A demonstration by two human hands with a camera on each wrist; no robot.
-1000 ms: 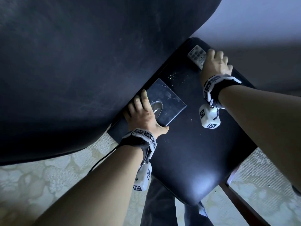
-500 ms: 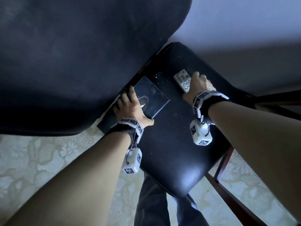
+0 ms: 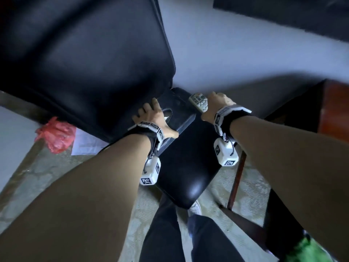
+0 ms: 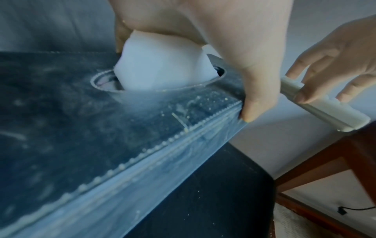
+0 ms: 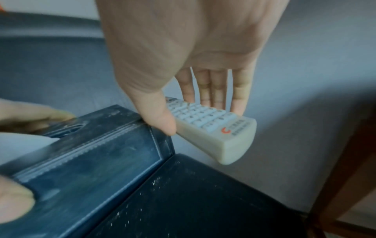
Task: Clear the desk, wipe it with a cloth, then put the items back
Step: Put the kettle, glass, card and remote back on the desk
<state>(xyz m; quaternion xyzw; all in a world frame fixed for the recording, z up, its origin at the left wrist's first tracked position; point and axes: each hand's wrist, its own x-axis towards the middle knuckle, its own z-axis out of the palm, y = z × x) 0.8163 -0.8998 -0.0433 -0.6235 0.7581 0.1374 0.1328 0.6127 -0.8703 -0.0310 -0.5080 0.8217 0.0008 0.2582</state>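
Remote [image 5: 211, 127] and tissue box [image 4: 126, 140] now lifted off chair seat [image 3: 188, 167]

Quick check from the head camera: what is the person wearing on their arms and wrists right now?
Forearms are bare, no sleeves. Behind each of the left hand and right hand sits a black wristband ringed with small white blocks bearing black square markers. Below each wrist hangs a white cube-like camera unit with the same black-and-white markers, joined to the band by a short dark cable. No gloves or rings visible.

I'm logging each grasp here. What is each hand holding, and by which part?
Left hand grips the tissue box across its top. Right hand holds the remote by its long sides, thumb opposite fingers.
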